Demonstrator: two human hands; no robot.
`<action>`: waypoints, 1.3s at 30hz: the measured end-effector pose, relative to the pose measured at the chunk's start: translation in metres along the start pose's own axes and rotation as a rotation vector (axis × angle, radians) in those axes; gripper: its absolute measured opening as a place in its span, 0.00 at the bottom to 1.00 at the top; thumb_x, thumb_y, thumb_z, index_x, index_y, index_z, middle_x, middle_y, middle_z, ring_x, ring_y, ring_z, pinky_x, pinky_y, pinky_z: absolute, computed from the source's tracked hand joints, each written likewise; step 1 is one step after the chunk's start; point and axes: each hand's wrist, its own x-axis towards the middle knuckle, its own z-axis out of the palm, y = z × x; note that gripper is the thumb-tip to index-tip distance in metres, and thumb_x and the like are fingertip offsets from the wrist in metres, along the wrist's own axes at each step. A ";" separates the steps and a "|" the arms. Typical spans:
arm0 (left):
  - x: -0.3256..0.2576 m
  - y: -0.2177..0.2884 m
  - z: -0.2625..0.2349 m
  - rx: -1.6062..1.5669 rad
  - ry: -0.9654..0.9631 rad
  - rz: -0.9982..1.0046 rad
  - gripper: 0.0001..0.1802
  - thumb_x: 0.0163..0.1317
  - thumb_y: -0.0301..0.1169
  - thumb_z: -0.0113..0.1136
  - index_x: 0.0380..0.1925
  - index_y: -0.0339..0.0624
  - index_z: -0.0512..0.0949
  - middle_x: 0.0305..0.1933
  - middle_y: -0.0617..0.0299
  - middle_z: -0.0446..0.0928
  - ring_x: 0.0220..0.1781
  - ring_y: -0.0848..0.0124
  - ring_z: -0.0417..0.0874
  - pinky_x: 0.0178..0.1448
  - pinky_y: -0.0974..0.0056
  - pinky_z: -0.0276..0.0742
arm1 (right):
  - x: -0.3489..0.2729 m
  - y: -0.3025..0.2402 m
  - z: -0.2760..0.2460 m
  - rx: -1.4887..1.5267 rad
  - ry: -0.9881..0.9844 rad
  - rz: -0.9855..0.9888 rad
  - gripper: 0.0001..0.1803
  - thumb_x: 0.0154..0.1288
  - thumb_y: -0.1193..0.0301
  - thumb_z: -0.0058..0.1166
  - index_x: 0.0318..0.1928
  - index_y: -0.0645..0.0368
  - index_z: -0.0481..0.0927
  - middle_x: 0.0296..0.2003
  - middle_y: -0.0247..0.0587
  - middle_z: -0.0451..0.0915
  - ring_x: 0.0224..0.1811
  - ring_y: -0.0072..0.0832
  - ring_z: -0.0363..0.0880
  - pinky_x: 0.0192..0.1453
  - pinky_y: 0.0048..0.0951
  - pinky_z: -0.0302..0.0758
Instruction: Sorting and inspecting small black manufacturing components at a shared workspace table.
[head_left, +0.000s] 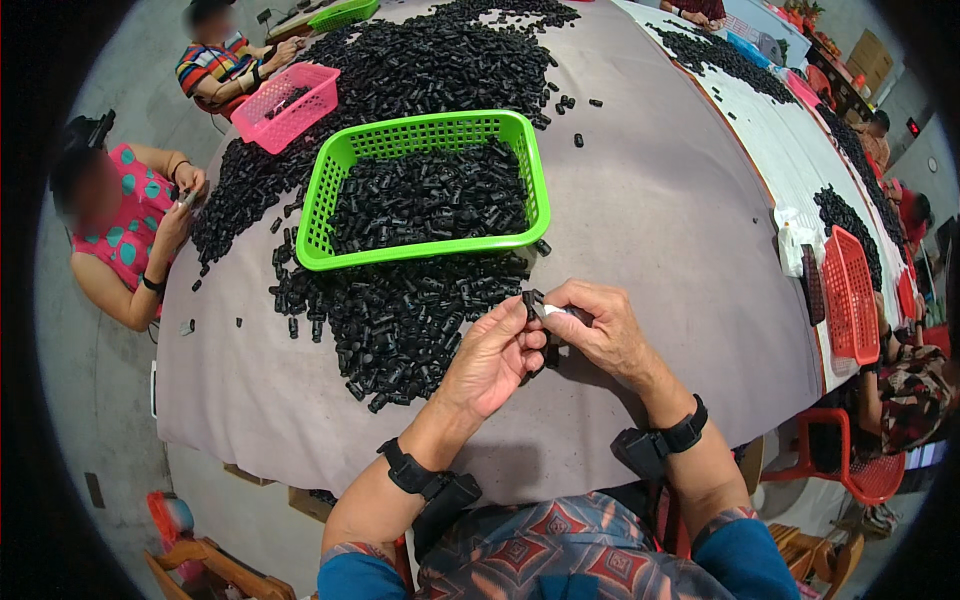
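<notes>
Hands (492,350) with black part (528,298), small tool (541,309) (green basket (538,180) beyond)

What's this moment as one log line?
left hand: holds black part | right hand: pinches pale item, kind unclear | green basket: black parts

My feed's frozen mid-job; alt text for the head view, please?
Left fingers pinch a small black part while the right fingers hold what looks like a small blade at it. A green basket of such parts sits just beyond, amid loose heaps.

Left hand (490,350) curled, right hand (605,330) pinching; forearms (372,507) angled inward
</notes>
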 end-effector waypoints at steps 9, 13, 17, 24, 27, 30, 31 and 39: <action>0.000 -0.001 0.001 0.025 0.034 0.016 0.05 0.65 0.31 0.55 0.38 0.46 0.73 0.32 0.67 0.74 0.32 0.78 0.75 0.31 0.73 0.72 | -0.001 0.003 -0.002 0.011 -0.032 0.086 0.10 0.59 0.66 0.57 0.30 0.61 0.79 0.21 0.37 0.75 0.22 0.22 0.71 0.26 0.26 0.68; 0.001 -0.001 0.000 0.026 0.015 0.008 0.05 0.64 0.32 0.55 0.38 0.45 0.73 0.33 0.67 0.75 0.31 0.78 0.74 0.31 0.73 0.72 | -0.002 0.003 -0.002 0.021 -0.033 0.098 0.11 0.59 0.65 0.57 0.30 0.60 0.79 0.21 0.36 0.75 0.21 0.22 0.71 0.26 0.26 0.68; 0.001 0.000 -0.001 0.042 -0.016 -0.007 0.06 0.65 0.32 0.55 0.39 0.45 0.73 0.33 0.67 0.75 0.31 0.78 0.74 0.31 0.73 0.71 | -0.001 0.004 -0.003 0.023 -0.036 0.090 0.10 0.60 0.65 0.56 0.30 0.60 0.79 0.19 0.35 0.74 0.21 0.21 0.70 0.26 0.25 0.67; -0.002 -0.002 -0.001 0.070 -0.033 -0.036 0.08 0.66 0.34 0.53 0.40 0.43 0.73 0.33 0.66 0.74 0.32 0.77 0.74 0.33 0.71 0.72 | -0.001 0.010 -0.007 0.268 0.000 0.201 0.10 0.62 0.67 0.56 0.30 0.61 0.79 0.19 0.30 0.74 0.20 0.15 0.68 0.24 0.21 0.66; 0.000 -0.002 0.000 0.044 -0.033 -0.018 0.07 0.66 0.34 0.54 0.40 0.44 0.73 0.33 0.66 0.74 0.33 0.77 0.74 0.34 0.70 0.72 | -0.001 0.001 -0.011 0.160 -0.054 0.102 0.10 0.61 0.67 0.56 0.31 0.62 0.79 0.19 0.32 0.74 0.20 0.16 0.69 0.24 0.21 0.66; 0.000 -0.002 0.002 0.042 0.025 -0.012 0.06 0.65 0.33 0.55 0.38 0.45 0.74 0.33 0.66 0.75 0.31 0.77 0.74 0.33 0.71 0.72 | -0.003 0.005 -0.007 0.082 -0.077 0.071 0.10 0.60 0.67 0.57 0.30 0.61 0.78 0.20 0.34 0.74 0.20 0.17 0.69 0.24 0.22 0.67; 0.000 -0.003 0.001 0.042 0.027 -0.012 0.06 0.65 0.33 0.55 0.38 0.45 0.74 0.33 0.66 0.75 0.31 0.77 0.74 0.33 0.71 0.72 | -0.002 0.002 -0.007 0.065 -0.081 0.080 0.10 0.59 0.66 0.58 0.30 0.61 0.78 0.19 0.35 0.74 0.20 0.19 0.70 0.25 0.23 0.67; -0.001 -0.002 0.000 0.101 -0.029 -0.056 0.08 0.64 0.33 0.55 0.41 0.43 0.73 0.33 0.66 0.75 0.31 0.77 0.74 0.33 0.71 0.73 | -0.001 0.006 -0.008 0.123 -0.076 0.179 0.09 0.61 0.68 0.56 0.30 0.61 0.78 0.18 0.30 0.74 0.21 0.16 0.70 0.24 0.23 0.67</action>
